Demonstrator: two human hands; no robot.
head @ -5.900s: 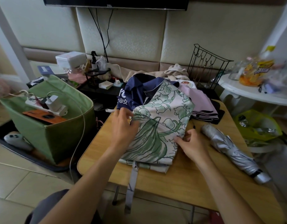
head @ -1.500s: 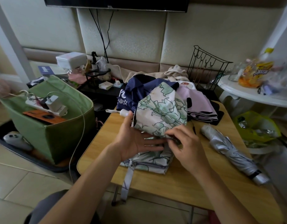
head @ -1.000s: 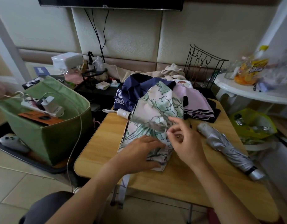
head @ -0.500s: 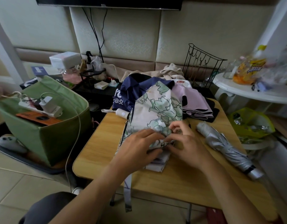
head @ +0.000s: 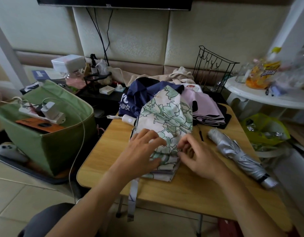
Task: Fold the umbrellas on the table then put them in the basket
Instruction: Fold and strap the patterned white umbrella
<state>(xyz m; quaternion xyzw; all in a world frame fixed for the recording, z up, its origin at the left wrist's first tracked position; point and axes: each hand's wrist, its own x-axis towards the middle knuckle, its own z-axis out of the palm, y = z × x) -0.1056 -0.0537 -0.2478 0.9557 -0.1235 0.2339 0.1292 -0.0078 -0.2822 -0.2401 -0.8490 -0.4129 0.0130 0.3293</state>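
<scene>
Floral umbrella (head: pixel 166 120), white cloth with green flower print, lies flat on the wooden table (head: pixel 190 187), near its middle, canopy half pleated into layers at the near end. Its white handle (head: pixel 128 119) pokes out at the far left edge of the cloth. A pale strap (head: pixel 132 199) from the umbrella hangs over the near table edge

Left hand (head: pixel 141 151) rests palm-down on the cloth's near left part, fingers straight and spread, pressing the folds flat. Right hand (head: pixel 197 158) sits just right of it at the cloth's right edge, fingertips curled, pinching a fold of the fabric

Right of the floral umbrella, apart from it: silver umbrella (head: pixel 240 154), already rolled and strapped, lying diagonally toward the near right table corner. Behind the floral umbrella, touching its far end: navy umbrella (head: pixel 139 96) with white characters, loose and unfolded. Behind and right of it: pink umbrella (head: pixel 206 108) with dark trim, canopy partly gathered

Left of the table, on the floor: green basket (head: pixel 50 144), fabric, open top. Inside it a white power strip (head: pixel 45 113) with a charger plugged in, and an orange flat item (head: pixel 40 124). A white cable (head: pixel 79 151) trails over the basket's front

Behind the pink umbrella: black wire rack (head: pixel 214 71), upright. Right of the table: white round side table (head: pixel 260 98) with bottles, blurred
</scene>
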